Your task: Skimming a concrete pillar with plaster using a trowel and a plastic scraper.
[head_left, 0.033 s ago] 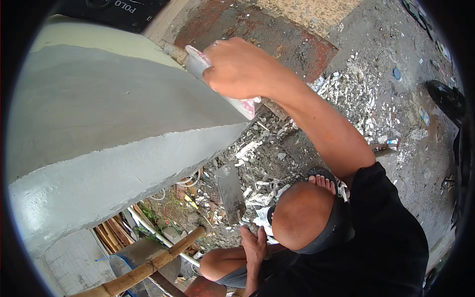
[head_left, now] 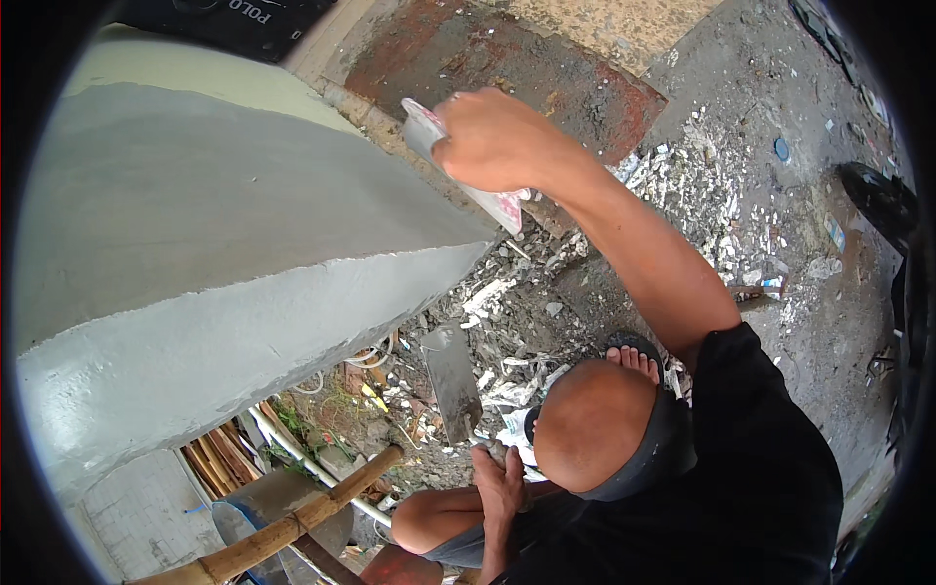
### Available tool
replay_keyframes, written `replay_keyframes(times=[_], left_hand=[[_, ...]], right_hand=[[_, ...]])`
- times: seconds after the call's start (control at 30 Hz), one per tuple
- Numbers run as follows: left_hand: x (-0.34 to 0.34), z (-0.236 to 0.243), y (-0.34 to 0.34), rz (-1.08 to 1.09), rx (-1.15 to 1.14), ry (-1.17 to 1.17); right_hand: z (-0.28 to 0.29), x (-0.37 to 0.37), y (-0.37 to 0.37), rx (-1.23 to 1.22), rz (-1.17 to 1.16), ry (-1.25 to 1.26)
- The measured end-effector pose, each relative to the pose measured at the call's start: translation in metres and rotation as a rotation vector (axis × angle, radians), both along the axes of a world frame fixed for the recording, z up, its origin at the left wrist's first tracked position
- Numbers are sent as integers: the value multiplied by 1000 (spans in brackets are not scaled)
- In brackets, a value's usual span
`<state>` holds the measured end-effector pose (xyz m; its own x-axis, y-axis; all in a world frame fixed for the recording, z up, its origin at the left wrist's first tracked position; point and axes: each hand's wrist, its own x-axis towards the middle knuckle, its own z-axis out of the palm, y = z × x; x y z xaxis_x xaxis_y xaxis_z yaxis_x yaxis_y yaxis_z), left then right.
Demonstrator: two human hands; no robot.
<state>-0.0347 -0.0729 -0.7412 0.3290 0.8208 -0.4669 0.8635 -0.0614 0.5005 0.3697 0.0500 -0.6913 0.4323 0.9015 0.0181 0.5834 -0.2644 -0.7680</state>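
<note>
My right hand (head_left: 492,141), at the end of my outstretched arm, is closed around a flat plastering float (head_left: 507,208), pale with pinkish smears. The float stands beside the long edge of a grey plastered block (head_left: 224,195), with a narrow strip of ground showing between them. A glossier, lighter side face (head_left: 253,307) of the block meets the matte one along a rough line. Lower down, my left hand (head_left: 499,480) grips the handle of a trowel (head_left: 451,382). Its grey rectangular blade points away from me over the rubble.
White chips and rubble (head_left: 702,195) litter the ground. A bamboo pole (head_left: 292,526) crosses the lower left, near stacked wooden sticks (head_left: 219,458) and a bucket-like container (head_left: 234,531). My bent knee (head_left: 595,424) and sandalled foot (head_left: 634,359) are close to the trowel.
My right hand and the float have moved right and slightly down in the picture, away from the block's edge. My left hand and the trowel have hardly moved.
</note>
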Motion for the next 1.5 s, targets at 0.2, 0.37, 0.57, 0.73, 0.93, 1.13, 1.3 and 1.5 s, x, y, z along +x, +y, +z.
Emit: replay_keyframes(times=[0.2, 0.37, 0.57, 0.73, 0.93, 1.13, 1.3, 1.5], left_hand=[[-5, -12, -1, 43, -9, -63], [-5, -12, -3, 61, -16, -43], [-3, -9, -3, 76, -6, -25], [-2, -9, -4, 56, 23, -38], [-24, -14, 0, 120, -69, -70], [-22, -21, -3, 138, -105, -53], [-32, -21, -1, 99, -88, -55], [-28, -14, 4, -77, 39, -86]], right_hand=[[-120, -22, -20, -217, -109, 38], [-143, -37, -24, -269, -147, 103], [-136, -49, -12, -265, -62, 111], [-92, -40, 14, -150, -34, 114], [-35, -32, 16, -54, -92, 128], [-110, -32, -4, -218, -124, 166], [-47, -29, 11, -82, -47, 204], [49, -17, 13, 45, 30, 196]])
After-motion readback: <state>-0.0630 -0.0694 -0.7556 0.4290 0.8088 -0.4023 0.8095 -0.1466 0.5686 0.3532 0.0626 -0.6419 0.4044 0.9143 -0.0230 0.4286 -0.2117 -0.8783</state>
